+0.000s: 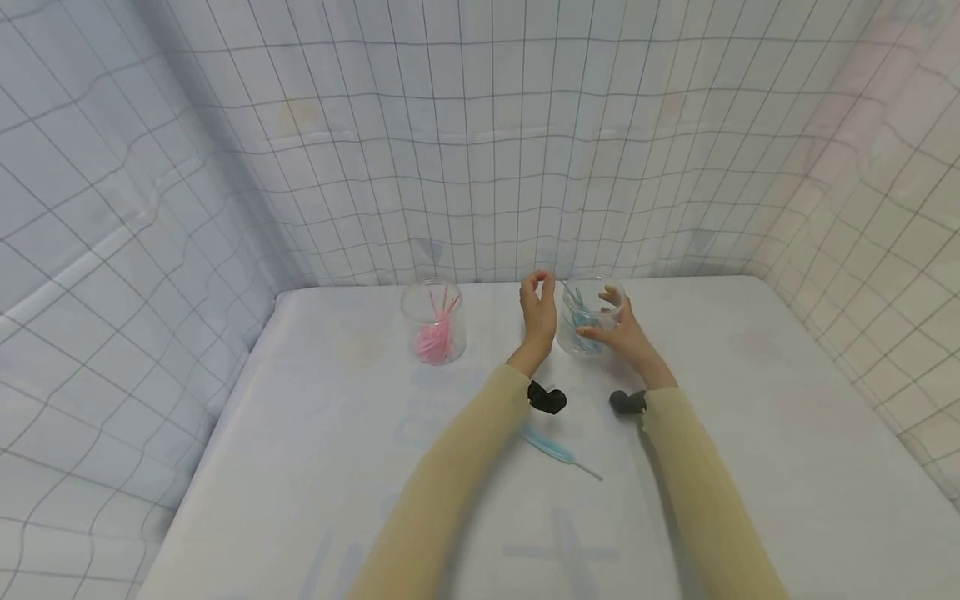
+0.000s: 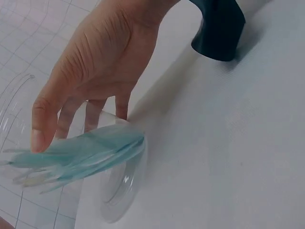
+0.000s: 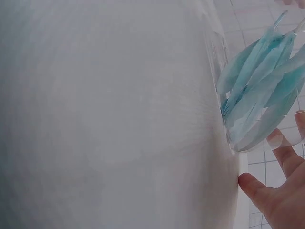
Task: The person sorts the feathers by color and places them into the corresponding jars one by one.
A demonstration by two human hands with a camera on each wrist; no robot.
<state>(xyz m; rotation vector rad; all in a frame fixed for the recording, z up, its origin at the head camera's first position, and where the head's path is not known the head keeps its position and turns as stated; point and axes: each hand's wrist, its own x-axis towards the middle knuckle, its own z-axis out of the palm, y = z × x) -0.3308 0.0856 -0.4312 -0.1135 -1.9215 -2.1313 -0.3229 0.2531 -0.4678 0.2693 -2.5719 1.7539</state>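
A clear jar (image 1: 572,343) at the table's back right holds several light blue strips (image 2: 90,150) with thin ends. My left hand (image 1: 537,321) is beside its left side, fingers bent towards the thumb with nothing seen between them; contact with the jar is unclear. On the jar's other side my right hand (image 1: 628,335) reaches about it with fingers spread, thumb in front, other fingers behind. In the right wrist view, its thumb (image 3: 255,188) looks apart from the jar, while a fingertip (image 3: 276,138) overlaps the jar's edge.
Left of my hands stands another clear jar (image 1: 459,337) with pink strips (image 1: 433,342) inside. One light blue strip with a thin pale end (image 1: 551,447) lies on the white table (image 1: 315,467) between my forearms. Gridded white cloth (image 1: 480,150) hangs behind and at both sides.
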